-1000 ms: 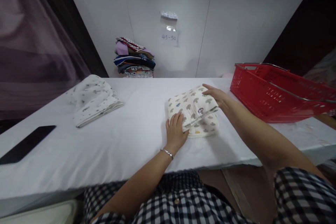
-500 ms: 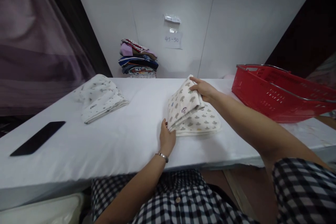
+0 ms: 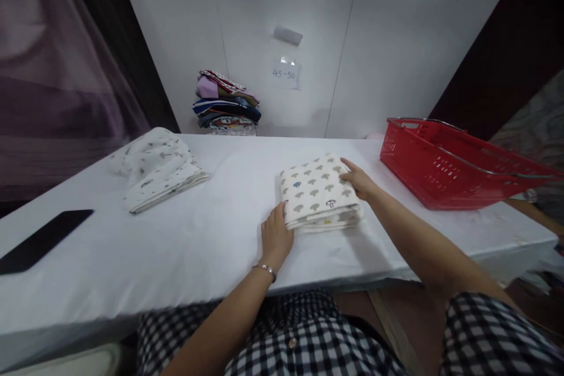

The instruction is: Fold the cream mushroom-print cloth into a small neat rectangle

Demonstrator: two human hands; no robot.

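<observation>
A white mushroom-print cloth (image 3: 315, 191) lies on the table in front of me, folded into a thick, roughly square bundle. Its print is mostly grey with a few coloured mushrooms, and the layered edges show at the front. My left hand (image 3: 277, 234) grips the near left corner, its fingertips at the edge of the fabric. On the opposite side, my right hand (image 3: 359, 181) is closed on the right edge, with the thumb side over the top; some of its fingers are hidden. Another white printed cloth (image 3: 158, 167), partly folded and rumpled, rests to the left.
A red plastic basket (image 3: 445, 167) with metal handles stands at the right on the white-covered table (image 3: 211, 247). A stack of folded fabrics (image 3: 227, 103) sits at the back wall. A flat black object (image 3: 46, 238) lies at the left. Another person's arm (image 3: 535, 214) shows beyond the basket.
My right hand has come down and towards the right, laying the raised, tilted upper fold flat over the lower layers. My left hand stays at the left corner. The view has shifted slightly.
</observation>
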